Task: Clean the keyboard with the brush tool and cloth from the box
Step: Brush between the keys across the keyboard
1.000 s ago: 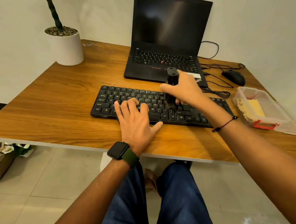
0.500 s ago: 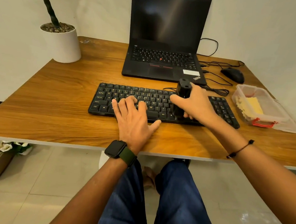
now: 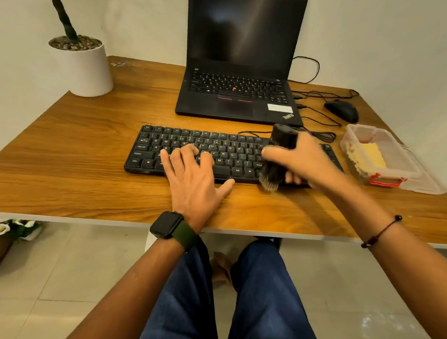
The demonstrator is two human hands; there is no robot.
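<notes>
The keyboard (image 3: 218, 153) lies flat on the wooden surface (image 3: 73, 160), just in front of the open laptop (image 3: 239, 65). The left hand (image 3: 193, 178) rests on its lower keys, fingers straight and spread, holding nothing. The right hand (image 3: 300, 161) grips the black brush tool (image 3: 276, 157) upright, its bristles at the keyboard's near edge. To the right stands the clear box (image 3: 360, 133) holding a yellow cloth (image 3: 372, 155), with a mouse (image 3: 341, 110) behind it.
</notes>
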